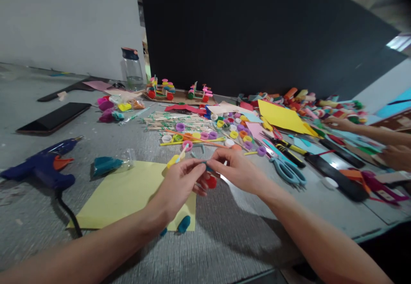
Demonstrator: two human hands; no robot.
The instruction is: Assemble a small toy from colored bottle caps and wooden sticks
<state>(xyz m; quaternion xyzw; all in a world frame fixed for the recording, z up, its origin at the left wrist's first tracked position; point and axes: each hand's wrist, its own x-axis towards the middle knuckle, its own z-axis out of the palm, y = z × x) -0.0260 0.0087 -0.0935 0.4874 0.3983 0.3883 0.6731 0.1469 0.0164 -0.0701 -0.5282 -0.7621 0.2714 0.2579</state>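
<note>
Over the right edge of a pale yellow paper sheet [128,190], my left hand [180,179] and my right hand [240,170] meet fingertip to fingertip. Between them they pinch a small lump of teal modelling clay [209,167], mostly covered by the fingers. A red round piece [211,183] shows just below the fingertips; I cannot tell whether it is held. A yellow piece with a pale stick [173,160] shows behind my left hand. Another flattened bit of teal clay [184,224] lies at the sheet's lower right corner. A bag of teal clay [107,165] rests at its upper left.
A blue glue gun [48,166] with a cord lies left. Ahead are several bottle caps, wrapped sticks [180,121] and two small built models [160,90]. Scissors [287,170] and pliers [285,150] lie right. A co-worker's hands [340,123] reach in at far right.
</note>
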